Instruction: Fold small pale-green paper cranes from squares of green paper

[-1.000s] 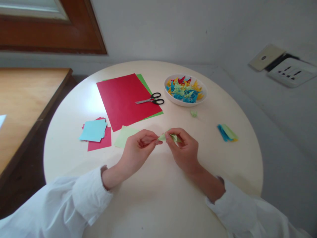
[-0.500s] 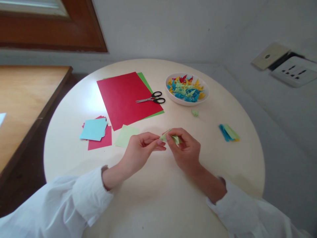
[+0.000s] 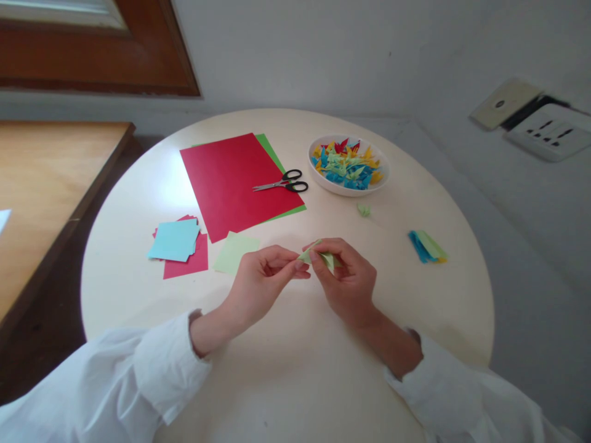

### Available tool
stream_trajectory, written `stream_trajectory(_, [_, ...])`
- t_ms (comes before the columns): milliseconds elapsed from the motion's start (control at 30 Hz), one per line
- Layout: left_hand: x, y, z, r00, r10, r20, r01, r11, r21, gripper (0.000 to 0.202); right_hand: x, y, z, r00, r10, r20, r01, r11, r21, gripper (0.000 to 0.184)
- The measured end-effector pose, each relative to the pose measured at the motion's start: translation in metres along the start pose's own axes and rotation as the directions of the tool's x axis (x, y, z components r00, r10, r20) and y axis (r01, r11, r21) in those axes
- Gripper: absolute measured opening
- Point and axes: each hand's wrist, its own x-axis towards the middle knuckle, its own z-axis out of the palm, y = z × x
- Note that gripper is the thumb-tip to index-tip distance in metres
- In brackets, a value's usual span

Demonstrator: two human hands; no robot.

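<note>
Both my hands meet over the middle of the round cream table (image 3: 286, 381), pinching one small folded light-green paper piece (image 3: 308, 253). My left hand (image 3: 258, 283) pinches its left tip between thumb and fingers. The fingers of my right hand (image 3: 346, 277) are closed around the rest of it, which hides most of the paper. A flat light-green paper square (image 3: 233, 252) lies on the table just left of my left hand.
A red sheet (image 3: 231, 181) lies over a green sheet (image 3: 270, 154), with black-handled scissors (image 3: 284, 183) on them. A white bowl (image 3: 323, 175) holds several coloured folded pieces. Light-blue squares (image 3: 174, 240) lie on red squares (image 3: 187, 263); a tiny green piece (image 3: 364, 210) and a blue-green paper stack (image 3: 427, 246) lie at right.
My left fingers have shifted slightly on the paper's tip; both hands stay in the same place, still gripping the folded piece.
</note>
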Motion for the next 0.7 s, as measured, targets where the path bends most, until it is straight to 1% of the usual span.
stream_trajectory(233, [0.0002, -0.0007, -0.001, 1.0, 0.014, 0.013, -0.015, 0.998, 0.055, 0.031, -0.0004, 0.0018, 0.0005, 1.0, 0.013, -0.005, -0.013, 1.0, 0.018, 0.004])
stream_trajectory(400, [0.0021, 0.0001, 0.0004, 0.998, 0.027, 0.064, -0.032, 0.996, 0.082, 0.034, -0.0003, 0.0021, 0.001, 1.0, 0.022, -0.012, -0.022, 1.0, 0.012, 0.002])
stream_trajectory(567, [0.0036, -0.0029, 0.0, 0.996, 0.054, 0.072, -0.059, 0.996, 0.071, 0.029, -0.0009, 0.0015, 0.0006, 0.999, 0.03, 0.027, -0.03, 1.0, -0.007, 0.002])
stream_trajectory(700, [0.0012, -0.0027, -0.0017, 0.995, 0.084, 0.056, -0.092, 0.982, 0.163, 0.023, -0.0019, 0.0025, 0.0012, 0.998, 0.042, 0.042, -0.042, 0.999, 0.007, 0.002])
